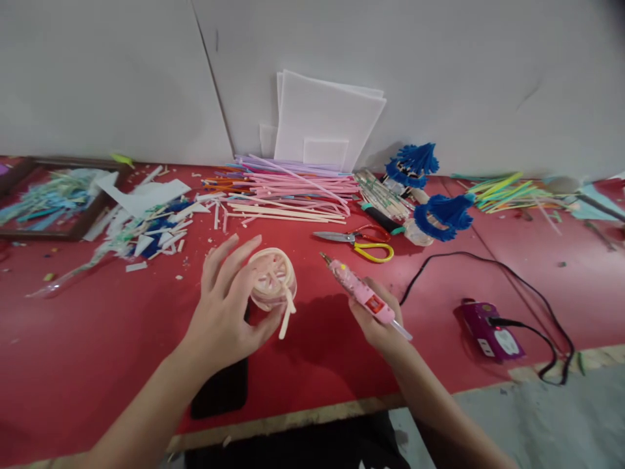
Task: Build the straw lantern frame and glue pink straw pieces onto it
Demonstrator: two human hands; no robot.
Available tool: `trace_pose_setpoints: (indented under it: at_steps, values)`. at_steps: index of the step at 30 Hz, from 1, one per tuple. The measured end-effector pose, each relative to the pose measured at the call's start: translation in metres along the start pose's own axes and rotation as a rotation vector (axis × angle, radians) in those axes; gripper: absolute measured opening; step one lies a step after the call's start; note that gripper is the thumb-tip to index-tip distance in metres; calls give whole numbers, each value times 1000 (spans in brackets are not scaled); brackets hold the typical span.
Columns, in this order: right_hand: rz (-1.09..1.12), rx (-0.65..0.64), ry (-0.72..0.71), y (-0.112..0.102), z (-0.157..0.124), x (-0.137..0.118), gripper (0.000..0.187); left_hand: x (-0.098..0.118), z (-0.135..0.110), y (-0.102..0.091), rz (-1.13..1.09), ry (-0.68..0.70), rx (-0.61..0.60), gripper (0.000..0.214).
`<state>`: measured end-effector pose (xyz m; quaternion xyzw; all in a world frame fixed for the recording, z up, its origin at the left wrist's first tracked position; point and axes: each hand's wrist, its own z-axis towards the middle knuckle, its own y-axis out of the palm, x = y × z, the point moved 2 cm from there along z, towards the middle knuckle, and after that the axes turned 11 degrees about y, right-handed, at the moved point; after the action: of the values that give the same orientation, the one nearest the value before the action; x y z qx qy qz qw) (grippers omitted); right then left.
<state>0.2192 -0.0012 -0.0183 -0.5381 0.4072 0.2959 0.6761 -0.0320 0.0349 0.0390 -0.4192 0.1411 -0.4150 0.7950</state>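
My left hand (229,299) grips a small round clear cup (288,294) by its side, thumb in front and fingers behind. Cream-coloured pipe cleaners (271,260) run around the cup's rim and across its top, and a short end sticks out toward me. In my right hand (378,319) is a pink hot glue gun (359,286), its metal nozzle tilted up and to the left, apart from the cup. A clear glue stick pokes from its rear end. Beneath my left wrist lies a black phone (222,391).
Scissors (359,241) with red and yellow handles lie beyond the glue gun, near pliers (383,218). Pipe cleaners (297,189) are heaped by the wall. Blue fringed pieces (444,215) stand at right. A black cord loops around a purple power adapter (491,332). Scraps (156,221) litter the left.
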Motion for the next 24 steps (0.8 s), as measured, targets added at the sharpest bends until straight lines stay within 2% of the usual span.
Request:
trace_pose_setpoints:
  at_steps: [4,8,10,14,19,24]
  values:
    - [23,-75,-28,6,-8,-10,8,11,-2,10,0,51,152,44]
    - [50,-125,-104,4,-10,-19,8,16,-1,18,-58,-36,245,30]
    - [69,-145,-172,1,-10,-23,15,16,0,18,-90,-84,281,26]
    - [82,-184,-234,-1,-12,-31,20,16,0,12,-122,-164,320,17]
    - [61,-234,-190,5,-15,-44,13,12,-3,9,-139,-266,354,10]
    - [74,-237,-227,10,-16,-52,15,7,-10,10,-237,-353,368,7]
